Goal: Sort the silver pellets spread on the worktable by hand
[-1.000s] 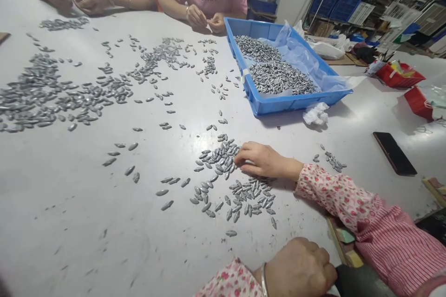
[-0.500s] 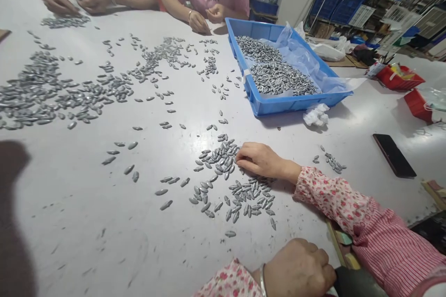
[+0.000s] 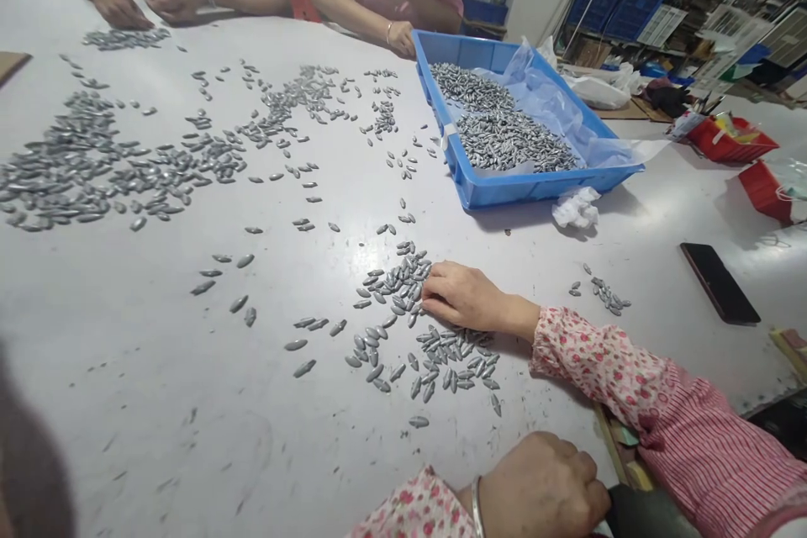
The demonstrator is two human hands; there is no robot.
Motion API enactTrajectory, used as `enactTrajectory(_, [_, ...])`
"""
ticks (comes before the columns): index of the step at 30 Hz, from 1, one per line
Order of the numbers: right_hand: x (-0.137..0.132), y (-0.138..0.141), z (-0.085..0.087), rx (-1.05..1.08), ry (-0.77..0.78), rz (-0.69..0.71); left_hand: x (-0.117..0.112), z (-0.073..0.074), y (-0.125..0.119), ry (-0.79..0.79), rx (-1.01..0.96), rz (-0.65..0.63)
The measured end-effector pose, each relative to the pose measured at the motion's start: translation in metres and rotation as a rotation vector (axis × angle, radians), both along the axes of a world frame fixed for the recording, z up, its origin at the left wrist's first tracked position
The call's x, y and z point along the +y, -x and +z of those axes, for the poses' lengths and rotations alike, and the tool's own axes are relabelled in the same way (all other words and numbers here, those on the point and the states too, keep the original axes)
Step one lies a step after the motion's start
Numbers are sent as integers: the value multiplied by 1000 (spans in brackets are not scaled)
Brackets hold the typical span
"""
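Small silver-grey, spindle-shaped pieces [image 3: 403, 282] lie in a loose pile on the white table. My right hand [image 3: 463, 294] rests at the right side of this pile, its fingers bent and close together, fingertips among the pieces. Whatever is between those fingertips is hidden. Just below it spreads a second cluster of the same pieces [image 3: 450, 361]. My left hand [image 3: 545, 483], with a bangle at the wrist, is curled closed by the table's near edge, back of the hand upward. Its fingertips and anything inside are out of sight.
A blue tray [image 3: 535, 195] holds many similar pieces on a plastic liner, with crumpled white paper [image 3: 576, 208] beside it. A phone [image 3: 719, 282] lies to the right, near red bins [image 3: 735, 143]. A larger heap [image 3: 69, 168] spreads left. Two people sit opposite.
My right hand has shifted slightly left and down against the pile; my left hand stays put. Across the table, the person in pink has raised one hand and moved the other beside the tray.
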State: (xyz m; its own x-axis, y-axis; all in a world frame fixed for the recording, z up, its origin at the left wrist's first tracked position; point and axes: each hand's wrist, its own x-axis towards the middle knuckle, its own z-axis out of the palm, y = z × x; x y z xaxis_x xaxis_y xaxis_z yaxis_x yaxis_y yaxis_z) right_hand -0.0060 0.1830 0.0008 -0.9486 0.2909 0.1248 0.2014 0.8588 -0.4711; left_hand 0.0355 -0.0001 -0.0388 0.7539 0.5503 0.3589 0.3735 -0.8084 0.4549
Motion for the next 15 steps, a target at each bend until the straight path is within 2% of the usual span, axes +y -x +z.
enactTrajectory(3, [-4, 2, -2, 95, 32, -6, 0, 0, 0, -7, -4, -3])
enactTrajectory(7, [-9, 4, -5, 112, -53, 132, 0, 1, 0, -3, -6, -2])
enactTrajectory(10, [-10, 5, -6, 92, -82, 181, 0, 1, -1, 3, -6, -2])
enactTrajectory(15, [-11, 4, -5, 98, 42, 95, -2, -4, -2, -5, -3, 1])
